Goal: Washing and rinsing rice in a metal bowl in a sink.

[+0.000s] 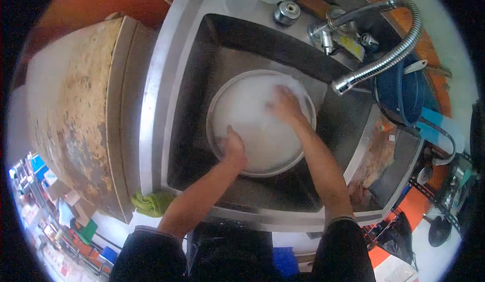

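Note:
A large round metal bowl (pixel 313 119), filled with cloudy white liquid, rests inside the deep stainless steel sink (pixel 193 130). At the bowl's lower left is my left hand (pixel 233 147), thumb raised apart from the fingers, which are partly hidden at the liquid's edge. My right hand (pixel 286 104) is over the upper right part of the bowl, at the liquid's surface, with its fingers spread and blurred. No object shows in either hand. What lies under the liquid cannot be seen.
A chrome faucet (pixel 326 41) and flexible spray hose (pixel 415 28) arch over the sink's right side. Beyond stands a dark blue bucket (pixel 411 88). A green cloth (pixel 151 203) lies at the front left corner, beside a worn, stained cabinet (pixel 75 104).

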Action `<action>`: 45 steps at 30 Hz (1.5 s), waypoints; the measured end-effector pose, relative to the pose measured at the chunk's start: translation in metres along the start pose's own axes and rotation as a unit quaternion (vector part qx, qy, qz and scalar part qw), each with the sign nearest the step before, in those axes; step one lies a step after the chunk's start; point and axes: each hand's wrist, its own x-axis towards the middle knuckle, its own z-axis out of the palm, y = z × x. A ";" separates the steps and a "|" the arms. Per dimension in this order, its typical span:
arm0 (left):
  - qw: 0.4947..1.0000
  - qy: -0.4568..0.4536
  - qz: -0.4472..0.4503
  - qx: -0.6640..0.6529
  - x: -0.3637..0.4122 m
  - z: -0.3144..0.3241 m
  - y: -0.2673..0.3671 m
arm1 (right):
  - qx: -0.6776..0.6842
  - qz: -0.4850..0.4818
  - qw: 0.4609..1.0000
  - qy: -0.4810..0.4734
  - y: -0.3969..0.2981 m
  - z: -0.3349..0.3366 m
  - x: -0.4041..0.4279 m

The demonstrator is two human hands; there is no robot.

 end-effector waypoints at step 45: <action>0.457 -0.188 0.270 0.827 0.016 0.182 0.085 | 0.626 -0.013 0.765 0.151 0.170 0.190 -0.149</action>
